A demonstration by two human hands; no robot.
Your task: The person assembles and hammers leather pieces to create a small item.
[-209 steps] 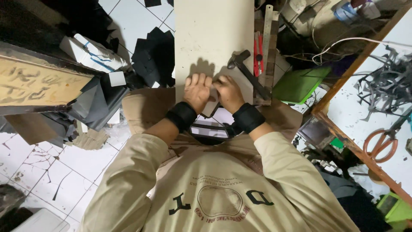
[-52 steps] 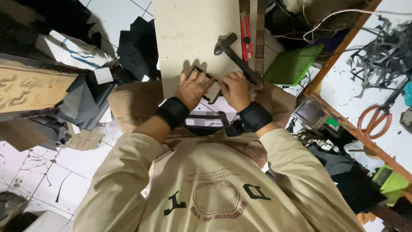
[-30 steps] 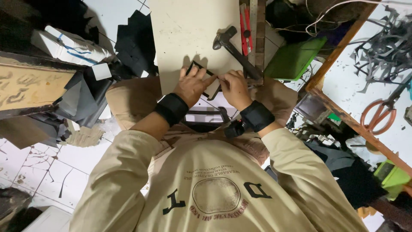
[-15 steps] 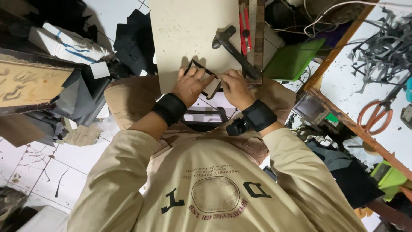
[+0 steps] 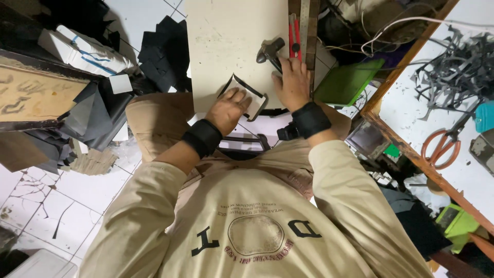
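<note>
A cream board [image 5: 226, 46] lies across my lap. On its near edge sits a small pale piece with a black rim [image 5: 251, 95]. My left hand [image 5: 230, 107] presses flat on this piece with fingers spread. My right hand [image 5: 293, 82] is closed around the handle of a dark hammer [image 5: 268, 50], whose head rests on the board just beyond the piece. Both wrists wear black bands.
A red cutter [image 5: 294, 36] and a metal ruler [image 5: 304, 25] lie along the board's right edge. A green tray [image 5: 350, 82] sits to the right, with orange scissors [image 5: 440, 149] and grey strips [image 5: 458, 67] on a white table. Black scraps [image 5: 164, 51] lie on the tiled floor at left.
My right hand has left the black-rimmed piece and moved up right onto the hammer handle. My left hand stays on the piece, which now shows more.
</note>
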